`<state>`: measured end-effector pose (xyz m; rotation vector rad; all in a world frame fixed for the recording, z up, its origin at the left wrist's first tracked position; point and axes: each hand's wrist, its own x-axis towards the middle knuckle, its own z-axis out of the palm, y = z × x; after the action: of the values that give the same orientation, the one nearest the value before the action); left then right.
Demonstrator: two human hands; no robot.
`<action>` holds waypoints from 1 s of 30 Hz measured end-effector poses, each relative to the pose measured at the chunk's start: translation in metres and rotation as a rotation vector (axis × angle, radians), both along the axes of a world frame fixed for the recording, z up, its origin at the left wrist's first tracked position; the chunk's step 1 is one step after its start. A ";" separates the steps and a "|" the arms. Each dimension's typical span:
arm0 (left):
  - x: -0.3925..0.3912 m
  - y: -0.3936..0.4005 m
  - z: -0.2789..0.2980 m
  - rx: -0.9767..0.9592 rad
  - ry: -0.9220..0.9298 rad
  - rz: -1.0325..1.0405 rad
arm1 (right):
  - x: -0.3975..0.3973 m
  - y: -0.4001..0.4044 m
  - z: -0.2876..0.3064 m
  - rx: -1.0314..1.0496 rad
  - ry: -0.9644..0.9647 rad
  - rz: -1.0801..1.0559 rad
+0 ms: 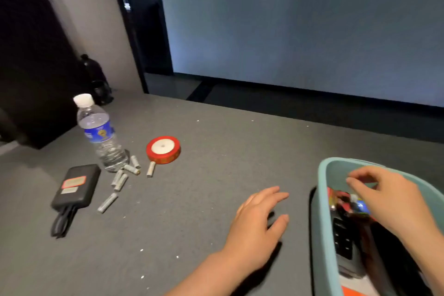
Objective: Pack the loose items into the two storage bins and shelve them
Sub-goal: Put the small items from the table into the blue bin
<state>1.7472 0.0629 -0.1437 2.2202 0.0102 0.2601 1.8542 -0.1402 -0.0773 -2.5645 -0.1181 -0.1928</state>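
Both hands sit low in the frame: the left hand hovers flat over the grey floor at lower centre, fingers spread and holding nothing, while the right hand hangs over the teal bin at lower right, fingers loosely curled and empty. From the left lie a black power bank with its cable, scattered batteries, an upright water bottle and a red ribbon spool. Inside the bin, dark and red items are jumbled.
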 end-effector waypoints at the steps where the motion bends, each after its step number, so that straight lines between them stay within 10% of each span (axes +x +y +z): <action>1: -0.011 0.017 -0.003 -0.011 -0.007 0.071 | -0.014 0.019 0.008 0.046 -0.051 0.087; 11: -0.094 0.229 -0.014 0.088 0.034 0.486 | -0.100 0.260 -0.049 0.178 0.202 0.493; 19: -0.115 0.355 -0.031 0.555 0.248 0.171 | -0.094 0.412 -0.088 0.024 0.204 0.736; 30: -0.086 0.389 -0.042 0.543 0.255 -0.032 | -0.071 0.447 -0.104 -0.237 0.117 0.862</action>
<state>1.6614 0.4514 -0.1860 2.7774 0.0483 -0.0508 1.7831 0.3069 -0.1811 -2.4895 -1.2197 0.3144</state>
